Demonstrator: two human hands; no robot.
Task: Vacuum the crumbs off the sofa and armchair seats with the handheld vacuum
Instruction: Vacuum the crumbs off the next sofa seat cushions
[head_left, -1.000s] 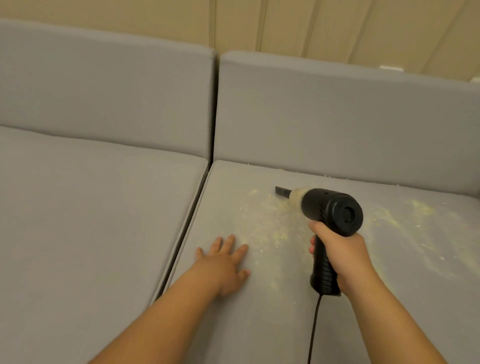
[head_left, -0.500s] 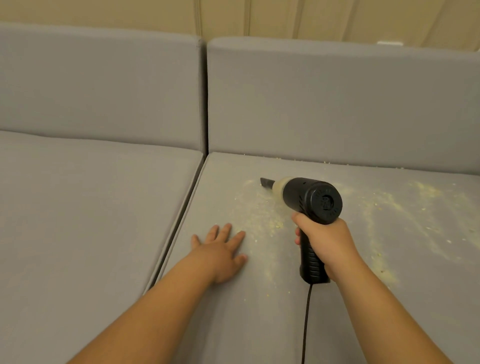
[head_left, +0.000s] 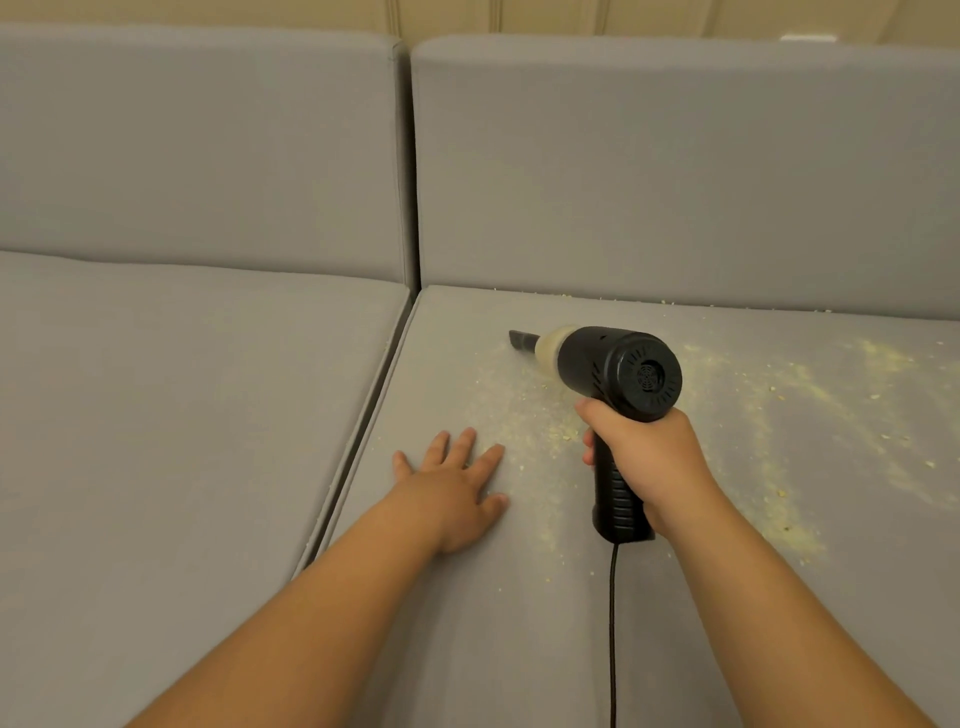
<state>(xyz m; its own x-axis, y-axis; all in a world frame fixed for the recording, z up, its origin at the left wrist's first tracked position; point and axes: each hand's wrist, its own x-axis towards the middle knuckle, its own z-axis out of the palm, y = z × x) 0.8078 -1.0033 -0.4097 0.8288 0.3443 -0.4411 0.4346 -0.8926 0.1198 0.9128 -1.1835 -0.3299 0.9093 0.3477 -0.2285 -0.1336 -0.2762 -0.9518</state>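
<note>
the right hand (head_left: 655, 462) has its grip clamped round the black ribbed handle of the handheld vacuum (head_left: 615, 374), fingers wrapped across the front of the handle and the back of the hand toward the camera. the vacuum is held like a pistol: its round vented rear cap faces the camera, the black body runs away and to the left, then a pale cream collar, then a narrow dark nozzle (head_left: 523, 340) whose tip sits low at the seat cushion (head_left: 467, 597); whether the tip touches the fabric cannot be told. a black cord (head_left: 613, 634) hangs from the bottom of the handle and runs down out of view.

the left hand (head_left: 457, 486) lies flat, palm down, on the same grey cushion, fingers straight and slightly spread, its grip apart and holding nothing. it sits left of the vacuum handle, near the seam with the neighbouring cushion (head_left: 182, 415).

yellowish crumbs (head_left: 524, 415) are scattered on the right seat, a thin patch between the two hands and under the vacuum body, and denser streaks to the right of the right hand. a few specks line the foot of the back cushion (head_left: 675, 171).
</note>
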